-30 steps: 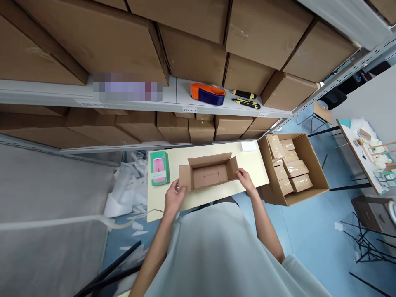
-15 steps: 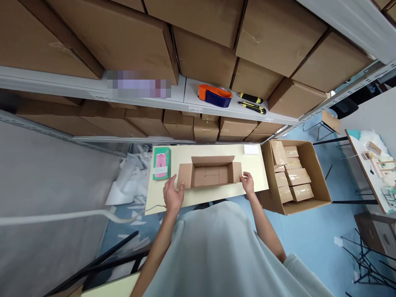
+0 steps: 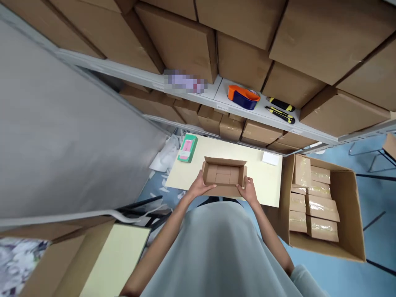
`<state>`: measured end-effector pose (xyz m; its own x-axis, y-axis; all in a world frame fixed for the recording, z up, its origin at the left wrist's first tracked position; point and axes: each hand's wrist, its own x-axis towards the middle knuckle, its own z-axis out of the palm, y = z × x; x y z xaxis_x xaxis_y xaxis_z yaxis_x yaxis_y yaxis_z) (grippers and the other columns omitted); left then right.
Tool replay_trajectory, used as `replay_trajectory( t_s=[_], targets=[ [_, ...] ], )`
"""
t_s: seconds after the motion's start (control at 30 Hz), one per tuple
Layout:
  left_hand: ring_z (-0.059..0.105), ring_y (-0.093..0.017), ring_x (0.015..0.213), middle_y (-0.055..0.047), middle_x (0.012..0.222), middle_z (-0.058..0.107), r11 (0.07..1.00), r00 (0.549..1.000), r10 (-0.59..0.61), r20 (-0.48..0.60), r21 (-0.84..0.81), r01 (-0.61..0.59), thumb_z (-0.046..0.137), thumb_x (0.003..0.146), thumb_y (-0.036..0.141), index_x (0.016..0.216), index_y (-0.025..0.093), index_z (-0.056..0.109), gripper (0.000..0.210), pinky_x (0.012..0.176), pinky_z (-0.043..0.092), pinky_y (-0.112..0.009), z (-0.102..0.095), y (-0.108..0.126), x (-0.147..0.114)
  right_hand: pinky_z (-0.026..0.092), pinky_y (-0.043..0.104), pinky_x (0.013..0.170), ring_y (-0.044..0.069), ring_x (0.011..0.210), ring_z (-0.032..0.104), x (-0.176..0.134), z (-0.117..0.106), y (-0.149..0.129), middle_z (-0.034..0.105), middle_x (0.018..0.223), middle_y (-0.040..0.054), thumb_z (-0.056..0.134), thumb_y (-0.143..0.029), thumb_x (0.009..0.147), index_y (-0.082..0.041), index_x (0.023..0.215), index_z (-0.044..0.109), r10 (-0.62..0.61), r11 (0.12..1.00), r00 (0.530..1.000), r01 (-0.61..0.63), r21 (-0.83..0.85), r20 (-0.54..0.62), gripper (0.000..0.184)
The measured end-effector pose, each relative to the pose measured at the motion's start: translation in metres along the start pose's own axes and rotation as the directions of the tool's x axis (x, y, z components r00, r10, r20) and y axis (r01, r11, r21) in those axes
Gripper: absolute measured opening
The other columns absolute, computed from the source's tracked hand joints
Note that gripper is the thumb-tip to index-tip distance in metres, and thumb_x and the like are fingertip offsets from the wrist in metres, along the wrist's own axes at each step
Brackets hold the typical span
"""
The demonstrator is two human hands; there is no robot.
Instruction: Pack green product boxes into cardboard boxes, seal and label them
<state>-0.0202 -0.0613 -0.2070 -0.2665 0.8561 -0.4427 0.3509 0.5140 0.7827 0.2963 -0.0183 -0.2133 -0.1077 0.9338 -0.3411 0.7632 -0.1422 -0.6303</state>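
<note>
An open cardboard box [image 3: 223,178] sits at the near edge of the pale yellow table [image 3: 266,181], with its inside bare and its front flap folded out towards me. My left hand [image 3: 200,185] grips the box's left end, thumb lying along the front edge. At the right end, my right hand [image 3: 247,190] holds the box in the same way, thumb at the front corner and fingers behind the side. A green box with a pink picture [image 3: 187,148] lies at the table's far left corner. Near the far right corner is a small white box [image 3: 270,158].
A large carton [image 3: 348,210] full of small taped boxes stands right of the table. Above the far side runs a shelf [image 3: 213,91] with cartons, an orange and blue tape dispenser [image 3: 243,97] and black and yellow cutters [image 3: 281,110]. An open carton [image 3: 52,264] stands at lower left.
Both hands have closed on the cardboard box's ends, and its side flaps now stand up. The front flap is folded outward. My view has swung to the left.
</note>
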Motion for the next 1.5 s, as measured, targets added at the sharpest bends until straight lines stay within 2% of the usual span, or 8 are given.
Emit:
replay_trajectory(
  t_s=[0.13,0.27,0.4,0.57,0.77,1.1,1.3,1.5],
  targets=[
    [0.051,-0.042,0.160,-0.030,0.173,0.046,0.992,0.987,-0.124,-0.104,-0.009,0.123,0.093,0.071,0.058,0.175,0.010,0.026,0.134,0.131,0.043,-0.053,0.018,-0.015,-0.044,0.055,0.052,0.118,0.038,0.133,0.069,0.003,0.001,0.007,0.064,0.143,0.0246,0.059,-0.034,0.100,-0.012,0.162,0.056,-0.071,0.997,0.997,0.072,-0.042,0.024,0.066],
    [0.061,-0.038,0.151,-0.026,0.171,0.052,0.971,0.928,-0.231,-0.291,-0.123,0.203,0.085,0.083,0.054,0.177,0.013,0.025,0.119,0.125,0.050,-0.050,0.010,-0.032,-0.093,0.061,0.049,0.108,0.034,0.124,0.073,0.012,0.005,-0.007,0.068,0.140,0.0206,0.050,-0.032,0.102,-0.016,0.163,0.058,-0.180,0.982,0.966,0.189,-0.031,0.183,0.063],
    [0.066,-0.036,0.146,-0.022,0.167,0.058,0.926,0.792,-0.369,-0.486,-0.262,0.270,0.083,0.088,0.045,0.173,0.017,0.035,0.102,0.121,0.054,-0.049,-0.007,-0.051,-0.143,0.065,0.046,0.101,0.032,0.121,0.073,0.020,0.024,-0.043,0.069,0.138,0.0186,0.051,-0.034,0.102,-0.019,0.162,0.061,-0.338,0.936,0.885,0.352,0.013,0.321,0.062],
    [0.073,-0.032,0.136,-0.024,0.159,0.065,0.833,0.565,-0.530,-0.632,-0.514,0.207,0.077,0.092,0.030,0.168,0.014,0.043,0.085,0.117,0.057,-0.049,-0.028,-0.084,-0.200,0.067,0.043,0.095,0.031,0.118,0.075,0.015,0.063,-0.107,0.069,0.138,0.0192,0.054,-0.035,0.101,-0.017,0.160,0.062,-0.495,0.847,0.731,0.526,0.073,0.470,0.063],
    [0.072,-0.030,0.138,-0.025,0.161,0.063,0.703,0.398,-0.658,-0.639,-0.710,0.022,0.076,0.091,0.023,0.170,0.014,0.038,0.088,0.123,0.054,-0.052,-0.046,-0.139,-0.270,0.066,0.045,0.099,0.030,0.110,0.076,-0.020,0.115,-0.178,0.067,0.140,0.0199,0.060,-0.041,0.101,-0.016,0.160,0.062,-0.598,0.725,0.557,0.683,0.091,0.576,0.065],
    [0.074,-0.030,0.133,-0.024,0.159,0.065,0.602,0.118,-0.785,-0.609,-0.793,-0.088,0.080,0.087,0.022,0.171,0.015,0.040,0.093,0.120,0.057,-0.048,-0.089,-0.233,-0.386,0.058,0.049,0.114,0.034,0.123,0.073,-0.132,0.238,-0.268,0.067,0.146,0.0183,0.070,-0.039,0.094,-0.018,0.155,0.065,-0.641,0.555,0.376,0.829,0.067,0.669,0.064],
    [0.071,-0.029,0.137,-0.021,0.159,0.067,0.630,0.104,-0.768,-0.632,-0.775,-0.052,0.082,0.088,0.027,0.171,0.015,0.040,0.094,0.119,0.056,-0.043,-0.120,-0.296,-0.428,0.055,0.047,0.116,0.032,0.124,0.072,-0.184,0.308,-0.304,0.069,0.143,0.0172,0.072,-0.039,0.093,-0.018,0.151,0.066,-0.648,0.499,0.335,0.865,0.050,0.684,0.063],
    [0.072,-0.030,0.138,-0.019,0.154,0.071,0.662,0.138,-0.748,-0.649,-0.744,0.089,0.083,0.088,0.033,0.168,0.018,0.044,0.090,0.119,0.055,-0.042,-0.138,-0.339,-0.440,0.054,0.048,0.118,0.033,0.128,0.071,-0.210,0.345,-0.317,0.067,0.145,0.0188,0.071,-0.039,0.094,-0.016,0.150,0.067,-0.640,0.470,0.349,0.883,-0.011,0.685,0.061]
  ],
)
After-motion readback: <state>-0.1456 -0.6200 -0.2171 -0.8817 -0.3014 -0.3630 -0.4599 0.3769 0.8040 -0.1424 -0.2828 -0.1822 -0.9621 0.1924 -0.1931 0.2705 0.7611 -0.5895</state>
